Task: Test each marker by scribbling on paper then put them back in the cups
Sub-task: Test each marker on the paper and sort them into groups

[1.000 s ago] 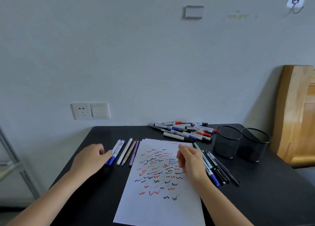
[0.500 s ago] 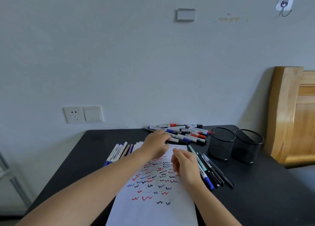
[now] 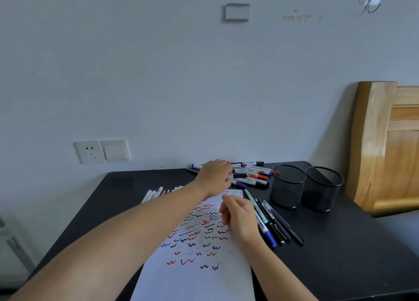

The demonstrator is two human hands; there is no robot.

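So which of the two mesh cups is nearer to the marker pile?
The left black mesh cup, right beside the marker pile; the other cup stands farther right.

paper flat, near centre, covered in red, blue, black scribbles. capped markers heaped far side. two empty black mesh cups upright at right.

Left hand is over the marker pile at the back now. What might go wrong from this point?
Three risks, as judgements:
1. The left hand reaches into a loose pile of markers by the wall; pulling one could nudge its neighbours and set them rolling.
2. The left forearm crosses the scribbled paper; fresh ink may smear, or the sheet may shift.
3. Both mesh cups look empty and light; a marker dropped in at a slant might tip one.
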